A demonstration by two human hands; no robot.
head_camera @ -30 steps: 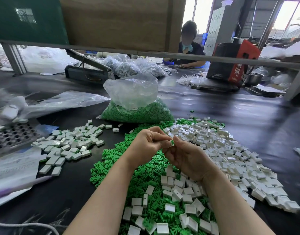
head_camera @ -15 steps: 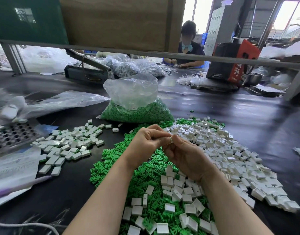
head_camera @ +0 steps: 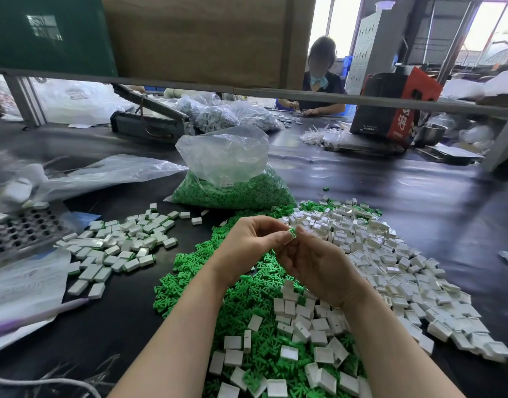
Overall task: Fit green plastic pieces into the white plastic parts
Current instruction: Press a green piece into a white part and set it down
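I am pinching 1 small white part with a green piece (head_camera: 292, 232) between my left hand (head_camera: 248, 245) and right hand (head_camera: 319, 261), above the bench (head_camera: 419, 196). It is looking light, hard and slippery, so I am gripping its edges.

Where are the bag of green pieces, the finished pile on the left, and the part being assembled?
bag of green pieces (head_camera: 232, 191), head view, on the green fill in its lower half.
finished pile (head_camera: 123, 242), head view, middle of the left-hand heap.
part being assembled (head_camera: 292, 232), head view, on its green face between the fingertips.
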